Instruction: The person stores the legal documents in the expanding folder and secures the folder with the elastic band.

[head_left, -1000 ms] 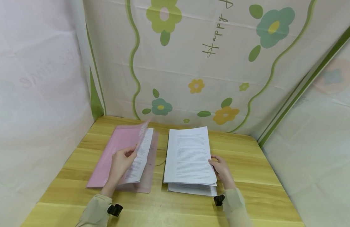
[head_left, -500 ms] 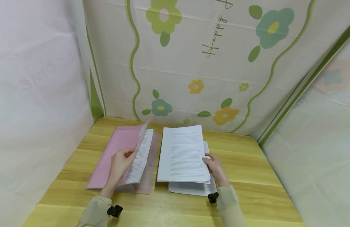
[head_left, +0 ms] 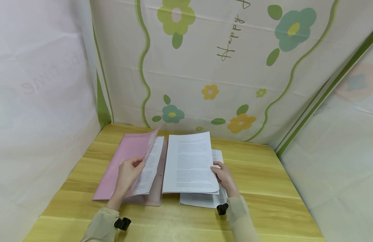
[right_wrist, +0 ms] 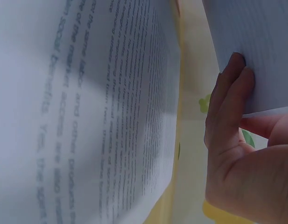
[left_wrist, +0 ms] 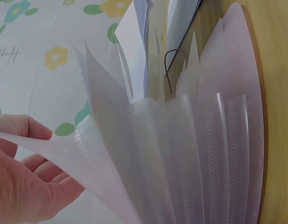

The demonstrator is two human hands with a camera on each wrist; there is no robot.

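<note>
The fingers (right_wrist: 233,95) of the right hand (head_left: 224,176) were nearly together, pinching the right edge of a paper bundle (head_left: 190,163), thumb on the upper face. The fingers of the left hand (head_left: 127,174) also made a narrow pinch, on the raised cover of a pink folder (head_left: 129,148); whether they had a sleeve as well was hard to tell. The bundle was held above loose sheets (head_left: 199,200) lying on the table (head_left: 265,208), its left edge just beside the folder's right edge. It looked light and limp, likely to sag at the free side and crease if squeezed, so a flat pinch midway along one long edge suited it. The clear sleeves (left_wrist: 181,158) seemed thin, flexible and slick, best parted by their free edges.
</note>
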